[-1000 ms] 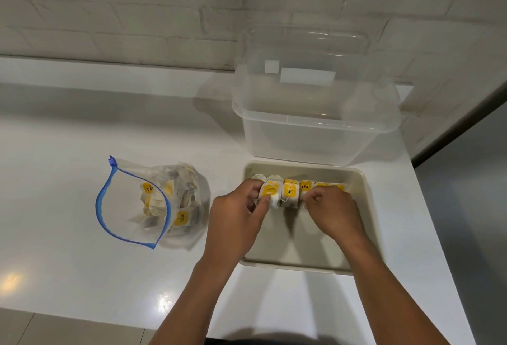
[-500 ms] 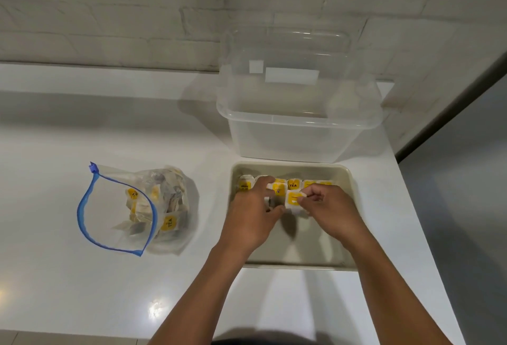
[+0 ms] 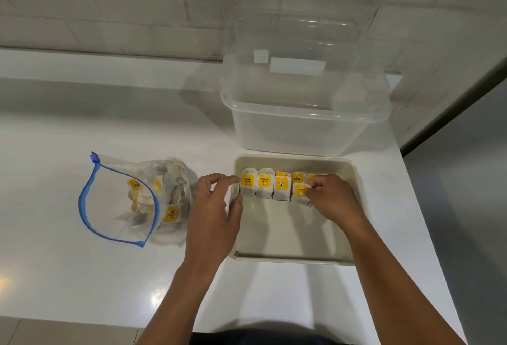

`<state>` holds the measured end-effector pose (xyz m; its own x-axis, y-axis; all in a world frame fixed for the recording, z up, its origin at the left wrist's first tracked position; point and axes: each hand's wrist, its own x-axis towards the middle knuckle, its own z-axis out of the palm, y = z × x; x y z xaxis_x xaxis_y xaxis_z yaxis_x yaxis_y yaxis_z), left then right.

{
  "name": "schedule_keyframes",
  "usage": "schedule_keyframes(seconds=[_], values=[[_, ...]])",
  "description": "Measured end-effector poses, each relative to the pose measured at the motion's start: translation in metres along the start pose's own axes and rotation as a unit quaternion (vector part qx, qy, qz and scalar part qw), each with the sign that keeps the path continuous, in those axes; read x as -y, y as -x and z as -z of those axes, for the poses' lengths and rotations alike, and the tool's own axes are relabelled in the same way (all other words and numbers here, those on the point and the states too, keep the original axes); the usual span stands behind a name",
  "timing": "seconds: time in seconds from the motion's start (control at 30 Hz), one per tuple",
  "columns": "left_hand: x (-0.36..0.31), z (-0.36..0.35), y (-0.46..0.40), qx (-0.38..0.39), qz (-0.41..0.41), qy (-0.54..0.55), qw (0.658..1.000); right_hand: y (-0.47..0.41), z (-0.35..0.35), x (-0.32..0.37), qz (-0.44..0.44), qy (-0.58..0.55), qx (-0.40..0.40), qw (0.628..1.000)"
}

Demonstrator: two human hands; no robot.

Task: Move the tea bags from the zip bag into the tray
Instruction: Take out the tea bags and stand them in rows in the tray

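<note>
A beige tray (image 3: 290,258) lies on the white counter. Several tea bags (image 3: 264,186) with yellow tags stand in a row along its far side. My right hand (image 3: 333,199) pinches the tea bag (image 3: 300,193) at the right end of the row. My left hand (image 3: 212,213) hovers over the tray's left rim, fingertips touching the leftmost bag (image 3: 247,185), fingers apart. The zip bag (image 3: 120,199) with a blue seal lies open to the left, with several tea bags (image 3: 170,214) inside it.
A clear plastic bin (image 3: 304,114) stands right behind the tray, against the white brick wall. The counter's right edge runs close beside the tray. Bare white counter lies in front of the tray and the bag.
The bunched tea bags have been spread into a row. My left hand slid left to the tray's rim and let go; my right hand stays on the right-end bag.
</note>
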<state>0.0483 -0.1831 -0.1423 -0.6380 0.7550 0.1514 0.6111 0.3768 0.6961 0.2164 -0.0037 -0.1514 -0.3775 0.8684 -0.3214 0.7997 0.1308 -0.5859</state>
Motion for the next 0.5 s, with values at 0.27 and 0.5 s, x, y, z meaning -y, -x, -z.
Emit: schedule_keyframes(seconds=[0.27, 0.5], values=[[0.004, -0.003, 0.001, 0.023, -0.002, -0.012, 1.000, -0.007, -0.007, -0.004, -0.004, 0.018, 0.032, 0.999], [0.007, -0.004, 0.001, 0.029, 0.003, -0.011, 1.000, -0.006, -0.012, -0.001, 0.014, 0.041, -0.029, 0.999]])
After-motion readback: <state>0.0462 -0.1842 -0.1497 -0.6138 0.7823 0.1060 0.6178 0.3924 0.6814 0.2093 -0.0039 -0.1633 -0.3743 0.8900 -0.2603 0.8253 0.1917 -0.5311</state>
